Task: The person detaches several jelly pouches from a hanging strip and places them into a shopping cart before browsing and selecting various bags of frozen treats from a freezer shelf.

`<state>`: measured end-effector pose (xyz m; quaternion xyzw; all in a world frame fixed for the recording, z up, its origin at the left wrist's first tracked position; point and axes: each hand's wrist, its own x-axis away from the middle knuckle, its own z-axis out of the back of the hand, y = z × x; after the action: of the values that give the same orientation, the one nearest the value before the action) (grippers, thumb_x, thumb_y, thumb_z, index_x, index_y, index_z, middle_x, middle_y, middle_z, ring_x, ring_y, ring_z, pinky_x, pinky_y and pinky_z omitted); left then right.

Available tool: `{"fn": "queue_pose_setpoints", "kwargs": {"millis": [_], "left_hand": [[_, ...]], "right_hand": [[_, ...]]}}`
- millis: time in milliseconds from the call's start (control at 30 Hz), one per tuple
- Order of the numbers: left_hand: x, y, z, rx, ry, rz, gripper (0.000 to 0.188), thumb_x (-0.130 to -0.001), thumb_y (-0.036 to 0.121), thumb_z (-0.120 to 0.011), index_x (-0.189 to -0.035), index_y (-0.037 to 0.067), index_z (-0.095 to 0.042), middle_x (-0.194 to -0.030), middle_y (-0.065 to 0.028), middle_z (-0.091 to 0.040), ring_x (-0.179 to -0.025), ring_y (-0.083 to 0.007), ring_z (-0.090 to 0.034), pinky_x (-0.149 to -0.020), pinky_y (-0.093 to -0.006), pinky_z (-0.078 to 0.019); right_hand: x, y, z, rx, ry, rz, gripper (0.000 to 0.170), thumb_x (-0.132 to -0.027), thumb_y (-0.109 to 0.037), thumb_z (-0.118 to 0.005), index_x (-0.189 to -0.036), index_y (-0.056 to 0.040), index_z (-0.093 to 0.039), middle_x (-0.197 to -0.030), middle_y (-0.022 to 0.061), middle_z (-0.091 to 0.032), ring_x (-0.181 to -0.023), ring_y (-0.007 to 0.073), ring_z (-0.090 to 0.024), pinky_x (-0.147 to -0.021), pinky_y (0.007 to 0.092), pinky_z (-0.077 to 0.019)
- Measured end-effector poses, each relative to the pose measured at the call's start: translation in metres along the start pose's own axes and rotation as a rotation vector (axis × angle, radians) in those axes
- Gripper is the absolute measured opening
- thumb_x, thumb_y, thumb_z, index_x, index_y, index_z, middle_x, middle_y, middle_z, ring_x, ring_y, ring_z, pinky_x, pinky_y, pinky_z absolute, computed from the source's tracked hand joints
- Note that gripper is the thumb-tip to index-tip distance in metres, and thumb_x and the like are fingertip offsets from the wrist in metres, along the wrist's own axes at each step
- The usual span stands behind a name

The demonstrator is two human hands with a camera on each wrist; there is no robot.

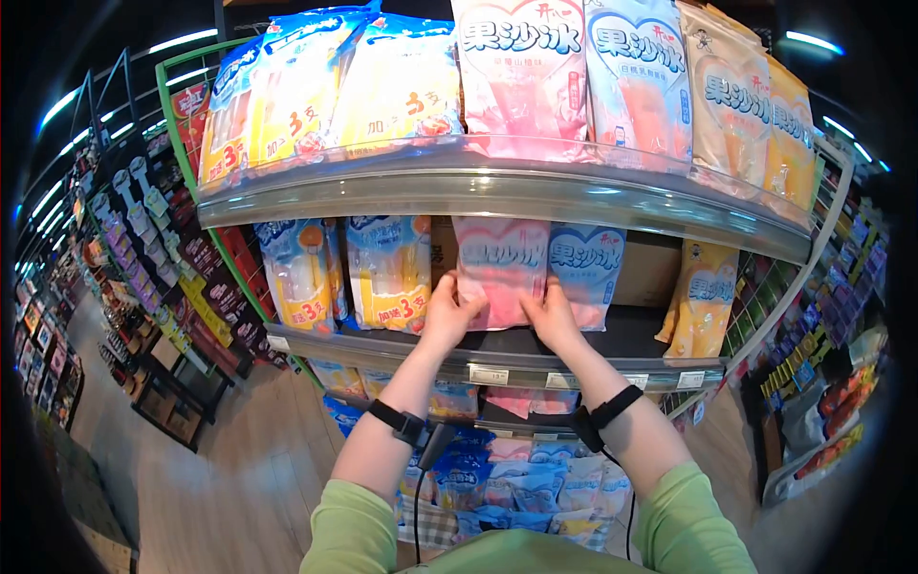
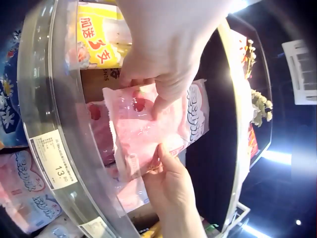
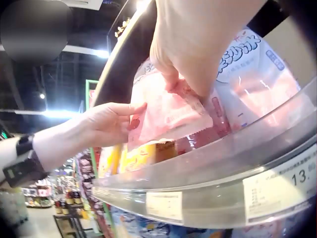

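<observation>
Both hands hold a pink bag upright at the second shelf, its lower part between them. My left hand pinches the bag's left edge, thumb on the front and fingers behind. On the opposite edge my right hand grips it the same way. In the left wrist view the pink bag lies between the left hand and the right hand. Another pink bag shows behind it. The right wrist view has the pink bag between the left hand and right hand.
A blue bag stands right of the pink one, yellow and blue bags left of it. The upper shelf's edge juts out above the hands. Price tags line the lower shelf edge. Yellow bags stand at the right end.
</observation>
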<state>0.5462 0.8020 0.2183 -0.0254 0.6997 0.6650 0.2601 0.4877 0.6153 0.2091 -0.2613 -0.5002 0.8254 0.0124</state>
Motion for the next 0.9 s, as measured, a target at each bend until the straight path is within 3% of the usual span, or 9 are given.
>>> {"fn": "queue_pose_setpoints", "kwargs": {"millis": [133, 167, 267, 333, 500, 600, 700, 767, 900], "left_hand": [[0.010, -0.039, -0.004, -0.594, 0.173, -0.207, 0.056, -0.071, 0.008, -0.073, -0.119, 0.002, -0.046, -0.106, -0.0192, -0.058, -0.100, -0.0316, -0.059, -0.081, -0.0364, -0.0485], [0.009, -0.058, -0.004, -0.628, 0.255, -0.306, 0.043, -0.078, 0.000, -0.065, -0.117, 0.002, -0.047, -0.101, -0.0118, -0.063, -0.093, -0.0200, -0.064, -0.073, -0.0295, -0.0507], [0.011, -0.040, -0.002, -0.231, 0.078, 0.041, 0.034, -0.081, -0.004, -0.059, -0.112, 0.002, -0.049, -0.094, -0.0118, -0.066, -0.081, -0.0195, -0.066, -0.069, -0.0288, -0.0513], [0.013, -0.041, -0.006, -0.261, 0.142, 0.003, 0.027, -0.082, -0.007, -0.054, -0.108, 0.001, -0.051, -0.088, -0.0111, -0.067, -0.074, -0.0176, -0.067, -0.065, -0.0280, -0.0509], [0.018, -0.032, -0.015, -0.565, 0.288, 0.037, 0.027, -0.081, 0.011, -0.060, -0.107, 0.009, -0.051, -0.087, -0.0190, -0.065, -0.082, -0.0394, -0.062, -0.070, -0.0476, -0.0473], [0.028, -0.021, -0.015, -0.626, 0.273, 0.087, 0.034, -0.081, 0.009, -0.059, -0.114, 0.008, -0.049, -0.099, -0.0198, -0.063, -0.092, -0.0387, -0.060, -0.075, -0.0458, -0.0471], [0.044, -0.026, -0.014, -0.466, 0.446, -0.395, 0.040, -0.081, 0.001, -0.055, -0.120, 0.001, -0.048, -0.120, -0.0167, -0.053, -0.113, -0.0329, -0.049, -0.091, -0.0383, -0.0423], [0.074, -0.021, -0.013, -0.476, 0.465, -0.425, 0.037, -0.081, 0.001, -0.054, -0.118, 0.001, -0.050, -0.118, -0.0166, -0.054, -0.111, -0.0316, -0.051, -0.091, -0.0374, -0.0426], [0.185, -0.021, -0.013, -0.399, 0.353, -0.193, 0.019, -0.083, 0.000, -0.055, -0.101, 0.001, -0.061, -0.100, -0.0132, -0.063, -0.091, -0.0232, -0.061, -0.079, -0.0311, -0.0482]], "right_hand": [[0.027, 0.003, -0.009, 0.302, 0.167, 0.209, 0.047, -0.079, -0.009, -0.063, -0.118, 0.0034, -0.039, -0.108, 0.0302, -0.049, -0.100, 0.0467, -0.051, -0.084, 0.0476, -0.0432], [0.030, 0.005, -0.010, 0.331, 0.164, 0.180, 0.042, -0.080, -0.009, -0.064, -0.113, 0.0020, -0.041, -0.105, 0.0288, -0.051, -0.098, 0.0456, -0.052, -0.082, 0.0480, -0.0438], [0.032, 0.007, -0.018, 0.342, 0.163, 0.043, 0.035, -0.081, -0.010, -0.063, -0.108, 0.0005, -0.044, -0.097, 0.0262, -0.056, -0.092, 0.0444, -0.055, -0.077, 0.0477, -0.0450], [0.029, 0.014, -0.021, 0.349, 0.183, 0.076, 0.032, -0.081, -0.012, -0.064, -0.104, -0.0002, -0.046, -0.088, 0.0230, -0.057, -0.084, 0.0406, -0.057, -0.071, 0.0451, -0.0454], [0.030, 0.016, -0.020, 0.310, 0.162, 0.050, 0.028, -0.081, -0.014, -0.065, -0.101, -0.0013, -0.050, -0.077, 0.0182, -0.060, -0.074, 0.0337, -0.061, -0.063, 0.0403, -0.0469], [0.037, 0.008, -0.020, 0.256, 0.148, 0.014, 0.034, -0.083, -0.014, -0.063, -0.110, -0.0007, -0.047, -0.091, 0.0224, -0.059, -0.084, 0.0398, -0.059, -0.071, 0.0445, -0.0468], [0.052, -0.006, -0.015, 0.154, 0.261, 0.098, 0.039, -0.082, -0.013, -0.063, -0.115, 0.0014, -0.047, -0.102, 0.0222, -0.056, -0.094, 0.0387, -0.055, -0.078, 0.0440, -0.0452], [0.070, -0.004, -0.005, 0.405, 0.273, 0.465, 0.042, -0.081, -0.012, -0.063, -0.117, 0.0036, -0.047, -0.112, 0.0219, -0.051, -0.104, 0.0384, -0.050, -0.088, 0.0459, -0.0405], [0.119, 0.008, 0.004, 0.442, 0.027, 0.555, 0.053, -0.079, -0.012, -0.063, -0.126, 0.0023, -0.043, -0.123, 0.0209, -0.048, -0.117, 0.0386, -0.043, -0.101, 0.0489, -0.0321]]}}
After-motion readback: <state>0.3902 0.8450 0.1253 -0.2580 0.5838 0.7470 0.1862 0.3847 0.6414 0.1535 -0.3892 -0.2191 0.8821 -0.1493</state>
